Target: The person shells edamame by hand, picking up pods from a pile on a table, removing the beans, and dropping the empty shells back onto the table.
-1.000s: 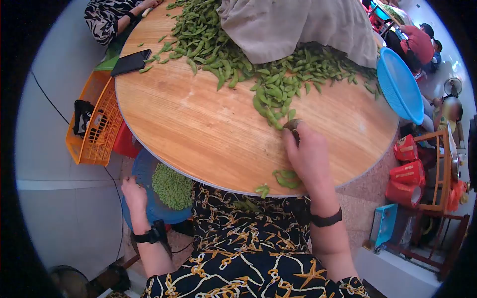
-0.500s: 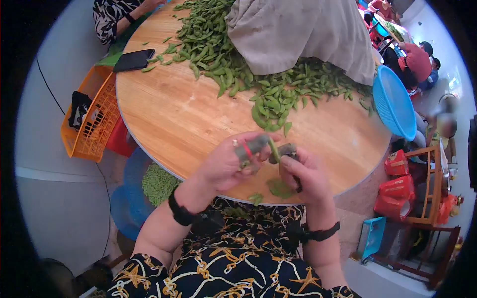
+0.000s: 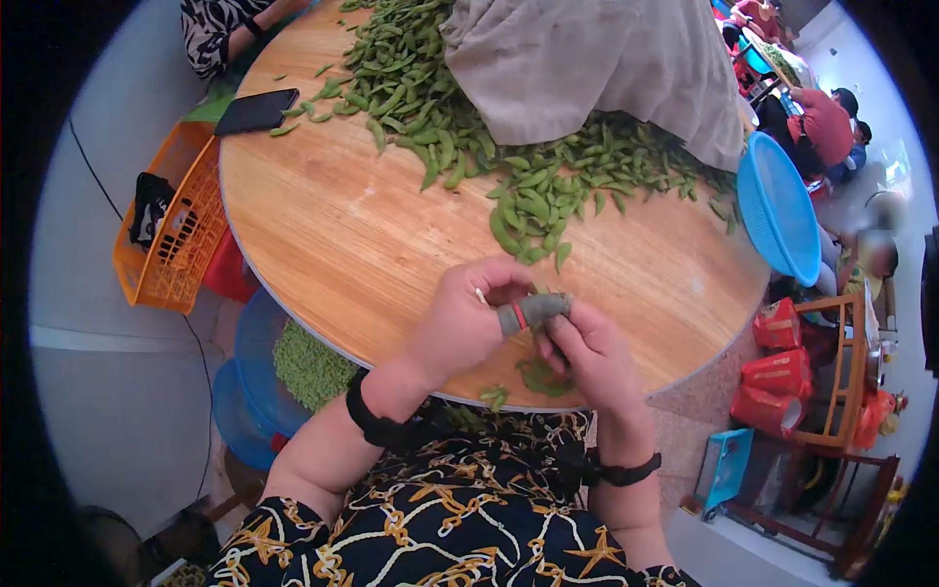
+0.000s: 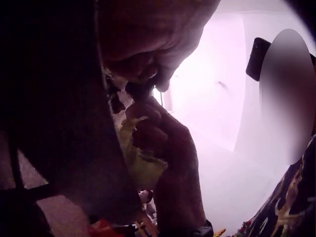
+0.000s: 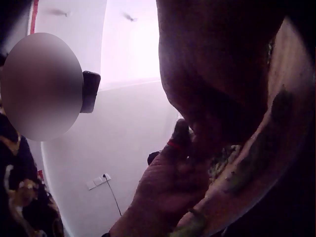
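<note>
Over the near part of the round wooden table, my left hand (image 3: pixel 465 318) and right hand (image 3: pixel 599 357) meet with curled fingers. They pinch a green pod (image 3: pixel 537 290) that is mostly hidden between the fingertips. A grey cover (image 3: pixel 523 313) with a red band wraps my left thumb, its tip against the right fingers. Below the hands lie several green pods (image 3: pixel 543 378) and a smaller bit of green (image 3: pixel 496 396) by the table edge. The left wrist view shows my right hand (image 4: pixel 173 148) dark; the right wrist view shows my left hand (image 5: pixel 170 182).
Heaped pods (image 3: pixel 533 201) spread under a grey cloth (image 3: pixel 587 68). A phone (image 3: pixel 256 112) lies at the left, a blue basket (image 3: pixel 778 207) leans at the right. Shelled beans (image 3: pixel 311 367) fill a blue basin (image 3: pixel 256 333) below the left edge. Another person's arm (image 3: pixel 245 39) shows top left.
My left hand has come up from beside the basin to meet my right hand, which has moved down from the pods. Since the middle frame, the fingers have closed together, hiding most of the pod.
</note>
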{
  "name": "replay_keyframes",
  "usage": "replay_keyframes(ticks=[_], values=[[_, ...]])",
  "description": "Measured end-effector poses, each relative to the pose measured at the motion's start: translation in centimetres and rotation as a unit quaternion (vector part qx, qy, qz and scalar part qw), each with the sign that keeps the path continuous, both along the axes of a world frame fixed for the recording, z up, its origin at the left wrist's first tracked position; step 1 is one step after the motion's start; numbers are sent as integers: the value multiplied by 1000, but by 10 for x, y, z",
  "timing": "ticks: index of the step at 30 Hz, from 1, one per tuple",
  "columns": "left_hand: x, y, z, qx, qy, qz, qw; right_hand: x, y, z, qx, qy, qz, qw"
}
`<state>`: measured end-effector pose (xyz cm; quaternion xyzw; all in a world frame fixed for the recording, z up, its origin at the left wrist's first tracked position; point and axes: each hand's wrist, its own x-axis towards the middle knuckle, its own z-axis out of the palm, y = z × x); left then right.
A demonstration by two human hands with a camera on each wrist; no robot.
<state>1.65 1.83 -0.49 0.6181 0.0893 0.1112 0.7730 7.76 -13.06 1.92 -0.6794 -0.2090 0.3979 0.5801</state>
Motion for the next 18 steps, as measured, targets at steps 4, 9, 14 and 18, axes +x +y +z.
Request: replay_keyframes(ticks=[4, 9, 14, 18], values=[[-5, 13, -1, -188, 36, -150, 970, 1, -8, 7, 52, 86, 28, 995], [-1, 19, 3, -330, 68, -176, 925, 0, -2, 6, 70, 148, 18, 986], [6, -2, 5, -123, 21, 1, 992, -4, 10, 4, -85, -261, -38, 961], [5, 0, 3, -40, 47, -15, 998, 6, 11, -10, -99, -234, -62, 965]])
